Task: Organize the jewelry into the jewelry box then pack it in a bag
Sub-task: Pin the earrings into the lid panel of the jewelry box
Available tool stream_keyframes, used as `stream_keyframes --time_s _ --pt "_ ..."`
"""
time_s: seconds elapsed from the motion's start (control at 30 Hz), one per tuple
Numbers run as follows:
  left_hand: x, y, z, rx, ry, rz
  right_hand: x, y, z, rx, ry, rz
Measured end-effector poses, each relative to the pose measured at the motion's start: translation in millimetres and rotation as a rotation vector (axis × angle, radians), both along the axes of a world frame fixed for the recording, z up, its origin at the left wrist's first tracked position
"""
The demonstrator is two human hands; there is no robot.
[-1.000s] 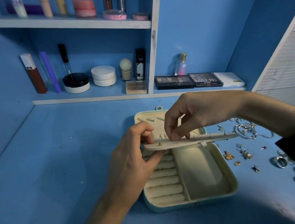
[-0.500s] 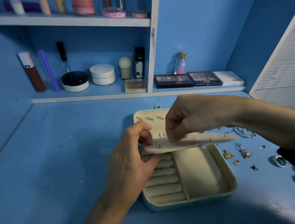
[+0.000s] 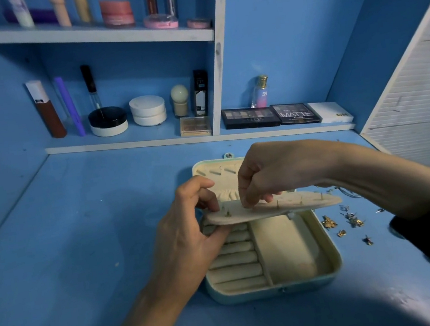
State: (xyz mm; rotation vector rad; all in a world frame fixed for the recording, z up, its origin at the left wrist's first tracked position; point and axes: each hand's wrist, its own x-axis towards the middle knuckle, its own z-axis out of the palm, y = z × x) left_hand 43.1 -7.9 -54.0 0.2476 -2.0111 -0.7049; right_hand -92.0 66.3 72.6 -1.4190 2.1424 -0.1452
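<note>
**Jewelry box** [image 3: 330, 265]: open on the blue table [image 3: 80, 237], lid laid back.

**Earring panel** [image 3: 297, 205]: raised roughly level above the ring rolls [image 3: 235, 259].

**Left hand** [image 3: 188, 238]: pinches the panel's left end, thumb on top and fingers beneath.

**Right hand** [image 3: 273, 174]: fingers curled, tips bunched on the panel's top face near a seated stud [image 3: 227, 213]. We cannot tell whether an earring sits between them.

**Loose earrings** [image 3: 330, 222]: on the table just right of the box.

**Bag:** not in view.

**Step, as we judge it:** pinning earrings to the panel, early in the task.

**Handling notes:** we would brace the panel from below, directly under the hole in use. We would push each post in straight and hold the panel level so seated studs do not slip out.
</note>
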Motion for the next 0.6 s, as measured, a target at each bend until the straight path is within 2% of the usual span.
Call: stream_keyframes --time_s 0.13,0.23,0.37,0.47,0.6 --pt "0 -1 1 0.013 0.02 0.001 -5 3 -1 -0.018 -0.013 0.018" --pt "-2 -2 3 0.023 0.043 0.01 -9 9 -2 -0.108 -0.011 0.006" --pt "-7 -2 8 0.08 0.07 0.028 -12 19 9 -0.415 0.087 -0.026" --pt "-10 -3 13 0.16 0.079 0.045 -12 28 22 -0.648 0.09 -0.059" --pt "-19 -4 19 0.245 0.095 0.076 -12 35 24 -0.784 0.079 -0.064"
